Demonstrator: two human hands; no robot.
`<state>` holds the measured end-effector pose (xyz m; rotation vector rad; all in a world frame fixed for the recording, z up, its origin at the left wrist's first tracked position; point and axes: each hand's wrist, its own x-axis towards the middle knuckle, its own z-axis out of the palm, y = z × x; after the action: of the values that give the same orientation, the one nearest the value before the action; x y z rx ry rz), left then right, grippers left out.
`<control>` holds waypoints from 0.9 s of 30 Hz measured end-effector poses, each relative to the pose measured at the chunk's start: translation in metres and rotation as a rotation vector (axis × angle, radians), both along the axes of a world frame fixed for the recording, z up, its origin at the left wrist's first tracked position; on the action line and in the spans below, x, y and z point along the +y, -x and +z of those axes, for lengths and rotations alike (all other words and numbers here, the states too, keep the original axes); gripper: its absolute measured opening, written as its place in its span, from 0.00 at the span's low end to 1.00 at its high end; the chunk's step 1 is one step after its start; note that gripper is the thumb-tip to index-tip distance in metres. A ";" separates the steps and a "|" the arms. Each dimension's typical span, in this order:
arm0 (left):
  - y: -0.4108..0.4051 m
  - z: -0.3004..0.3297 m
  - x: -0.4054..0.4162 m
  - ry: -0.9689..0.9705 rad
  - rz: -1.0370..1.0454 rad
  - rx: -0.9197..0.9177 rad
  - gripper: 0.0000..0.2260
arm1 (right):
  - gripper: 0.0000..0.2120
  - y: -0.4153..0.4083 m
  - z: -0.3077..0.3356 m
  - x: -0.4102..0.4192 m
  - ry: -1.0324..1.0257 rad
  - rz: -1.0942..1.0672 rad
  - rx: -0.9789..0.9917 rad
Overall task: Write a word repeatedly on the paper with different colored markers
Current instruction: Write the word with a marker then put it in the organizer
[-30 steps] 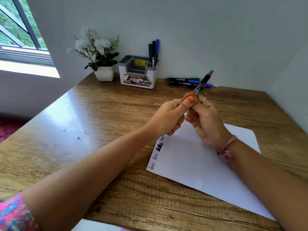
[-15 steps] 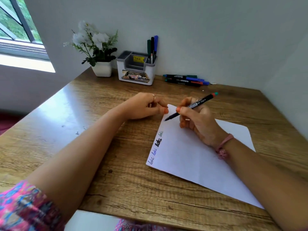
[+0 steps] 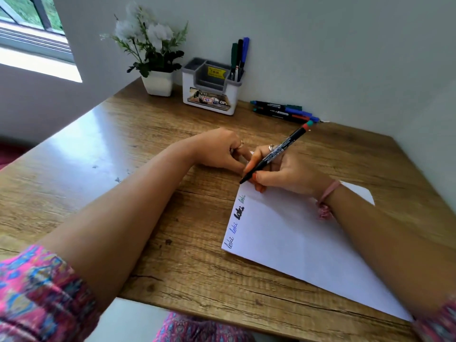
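Observation:
A white paper (image 3: 296, 238) lies slanted on the wooden table (image 3: 98, 174). Along its left edge the word "loki" (image 3: 240, 213) is written several times in blue, black and green. My right hand (image 3: 286, 175) grips a black marker (image 3: 278, 151) with a red and teal end. Its bare tip touches the paper's left edge just above the last green word. My left hand (image 3: 220, 151) rests on the table at the paper's top left corner. Its fingers are curled in, apparently round the marker's cap, which is mostly hidden.
Several loose markers (image 3: 283, 111) lie against the back wall. A white desk organizer (image 3: 209, 95) holding three markers stands left of them, beside a white pot of flowers (image 3: 158, 82). A window is at the far left.
Both hands came down from mid-air, where they were together on the marker. The left hand settled at the paper's corner. The right hand lowered the marker's tip to the paper.

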<state>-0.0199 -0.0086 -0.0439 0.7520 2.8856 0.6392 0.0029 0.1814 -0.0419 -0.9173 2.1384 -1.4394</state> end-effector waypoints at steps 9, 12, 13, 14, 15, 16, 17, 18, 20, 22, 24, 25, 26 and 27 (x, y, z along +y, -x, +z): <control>0.002 0.003 -0.010 -0.033 -0.047 -0.123 0.12 | 0.04 -0.002 -0.012 -0.002 0.021 -0.033 0.128; 0.001 0.003 -0.009 -0.037 -0.034 -0.137 0.13 | 0.03 -0.001 -0.013 -0.003 0.029 -0.019 0.105; 0.002 0.003 -0.009 -0.038 -0.028 -0.143 0.14 | 0.02 0.000 -0.013 -0.003 0.024 -0.009 0.103; 0.002 0.003 -0.009 -0.033 -0.031 -0.145 0.16 | 0.03 0.000 -0.013 -0.003 0.014 -0.001 0.102; 0.002 0.003 -0.009 -0.025 -0.036 -0.146 0.18 | 0.03 0.001 -0.014 -0.003 0.009 0.000 0.098; 0.003 0.003 -0.009 -0.021 -0.039 -0.147 0.20 | 0.04 0.001 -0.014 -0.002 0.006 -0.009 0.096; 0.003 0.003 -0.009 -0.018 -0.040 -0.150 0.20 | 0.04 0.001 -0.015 -0.002 0.007 -0.020 0.101; 0.004 0.002 -0.010 -0.021 -0.045 -0.152 0.19 | 0.05 0.002 -0.015 -0.003 0.008 -0.031 0.110; 0.004 0.002 -0.010 -0.029 -0.053 -0.153 0.17 | 0.05 0.002 -0.016 -0.004 0.011 -0.038 0.128; 0.005 0.002 -0.011 -0.035 -0.047 -0.156 0.17 | 0.05 0.002 -0.015 -0.004 0.005 -0.028 0.131; 0.004 0.002 -0.010 -0.029 -0.031 -0.158 0.20 | 0.06 0.002 -0.014 -0.003 -0.005 -0.020 0.134; 0.005 0.002 -0.010 -0.027 -0.025 -0.158 0.21 | 0.06 0.002 -0.014 -0.003 -0.007 -0.018 0.138; 0.005 0.002 -0.010 -0.027 -0.024 -0.158 0.22 | 0.06 0.002 -0.014 -0.003 -0.006 -0.022 0.140; 0.005 0.002 -0.010 -0.026 -0.023 -0.160 0.22 | 0.05 0.002 -0.014 -0.003 -0.004 -0.030 0.144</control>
<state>-0.0251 -0.0184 -0.0422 0.7020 2.7249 0.7014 0.0010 0.1782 -0.0561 -1.0198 2.2659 -1.4215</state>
